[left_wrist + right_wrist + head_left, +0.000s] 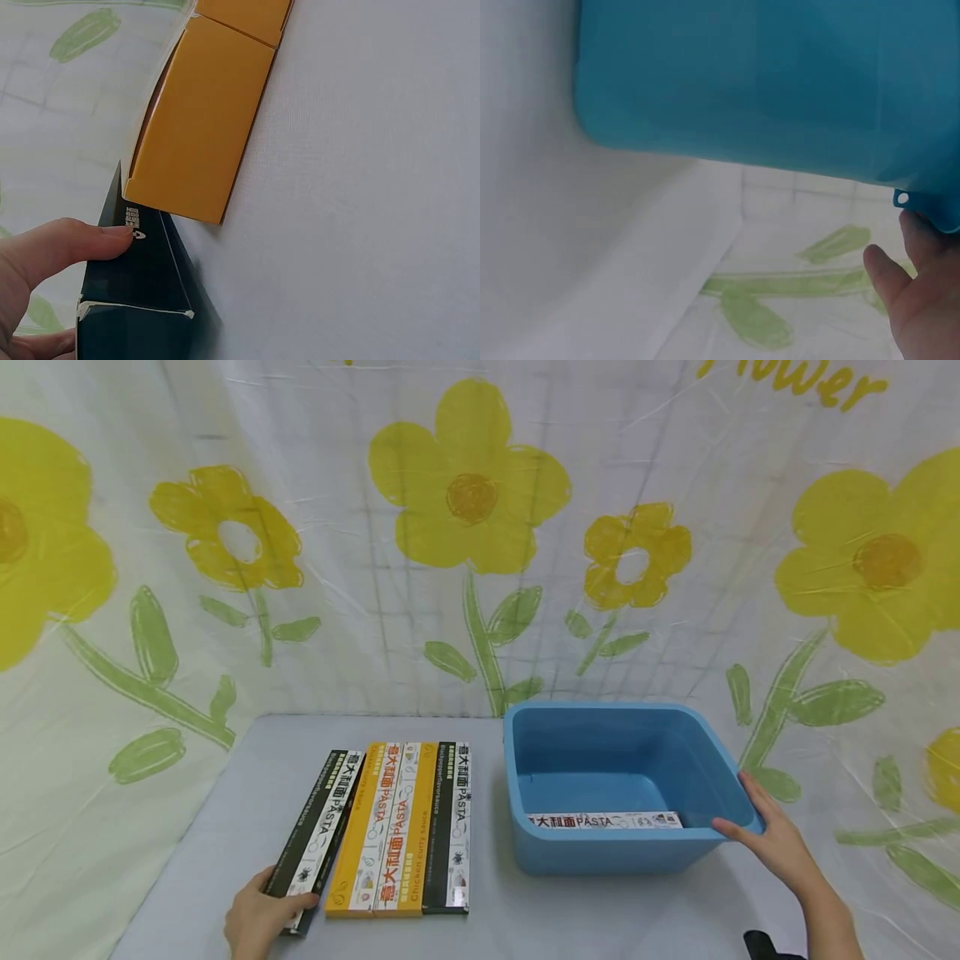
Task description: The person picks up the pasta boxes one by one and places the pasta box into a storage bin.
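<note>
My left hand grips the near end of a black-and-white pasta box, which slants on the table at the left. In the left wrist view the thumb presses the dark side of this box, close by the end of a yellow box. To its right lie several yellow and black pasta boxes, side by side. At the right, my right hand holds the corner rim of a blue plastic bin, thumb over the front rim. One pasta box lies inside the bin along its front wall.
A white table carries the boxes and bin. Behind it hangs a white curtain printed with yellow flowers. A small black object shows near the right forearm.
</note>
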`<state>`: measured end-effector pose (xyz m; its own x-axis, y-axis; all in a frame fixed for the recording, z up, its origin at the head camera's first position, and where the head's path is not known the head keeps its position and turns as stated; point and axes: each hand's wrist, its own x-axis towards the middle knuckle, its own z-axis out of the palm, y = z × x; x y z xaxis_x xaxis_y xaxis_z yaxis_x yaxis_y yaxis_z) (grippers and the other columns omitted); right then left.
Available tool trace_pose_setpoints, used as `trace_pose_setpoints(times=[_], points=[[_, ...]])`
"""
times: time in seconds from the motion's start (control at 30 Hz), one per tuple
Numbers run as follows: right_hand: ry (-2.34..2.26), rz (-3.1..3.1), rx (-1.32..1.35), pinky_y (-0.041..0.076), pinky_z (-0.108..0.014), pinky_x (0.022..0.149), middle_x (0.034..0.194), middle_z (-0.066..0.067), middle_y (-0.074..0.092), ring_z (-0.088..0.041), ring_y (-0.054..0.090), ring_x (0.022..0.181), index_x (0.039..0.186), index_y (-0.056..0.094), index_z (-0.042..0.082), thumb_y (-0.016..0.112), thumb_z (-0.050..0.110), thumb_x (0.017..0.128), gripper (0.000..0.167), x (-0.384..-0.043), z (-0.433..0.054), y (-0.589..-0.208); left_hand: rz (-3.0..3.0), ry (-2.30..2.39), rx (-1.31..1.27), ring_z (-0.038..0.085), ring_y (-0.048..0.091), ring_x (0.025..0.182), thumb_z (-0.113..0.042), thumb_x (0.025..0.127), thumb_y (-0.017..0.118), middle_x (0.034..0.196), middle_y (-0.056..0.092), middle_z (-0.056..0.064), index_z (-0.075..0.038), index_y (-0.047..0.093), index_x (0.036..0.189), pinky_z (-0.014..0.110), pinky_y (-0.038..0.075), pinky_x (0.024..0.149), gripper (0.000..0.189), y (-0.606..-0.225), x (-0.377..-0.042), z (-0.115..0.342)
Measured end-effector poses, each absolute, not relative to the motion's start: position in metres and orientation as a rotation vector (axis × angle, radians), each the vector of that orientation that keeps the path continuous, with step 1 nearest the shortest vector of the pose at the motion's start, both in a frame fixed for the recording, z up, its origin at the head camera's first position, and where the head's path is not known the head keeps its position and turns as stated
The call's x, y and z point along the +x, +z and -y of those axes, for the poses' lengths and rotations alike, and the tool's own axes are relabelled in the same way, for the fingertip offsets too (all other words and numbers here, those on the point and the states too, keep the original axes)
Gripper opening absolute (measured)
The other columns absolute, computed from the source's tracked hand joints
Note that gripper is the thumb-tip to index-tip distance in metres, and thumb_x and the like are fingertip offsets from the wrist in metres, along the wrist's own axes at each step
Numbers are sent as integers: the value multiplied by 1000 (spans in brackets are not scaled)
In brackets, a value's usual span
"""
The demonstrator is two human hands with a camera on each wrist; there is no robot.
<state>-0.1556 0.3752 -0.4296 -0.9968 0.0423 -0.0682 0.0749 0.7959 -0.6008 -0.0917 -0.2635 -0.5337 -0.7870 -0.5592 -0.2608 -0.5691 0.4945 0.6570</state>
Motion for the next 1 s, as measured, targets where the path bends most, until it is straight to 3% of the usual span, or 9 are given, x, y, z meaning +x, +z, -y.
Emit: trace_pose_setpoints(times=[1.0], points=[[-1055,-2920,119,20,-80,91,155,-33,-6,-65,8,132,154,-8,12,63,43,91,99,-155,-376,-434,-2656,1454,-1062,52,39,118,-23,62,88,137,38,38,8,37,141,61,30,98,99,-518,-97,256]])
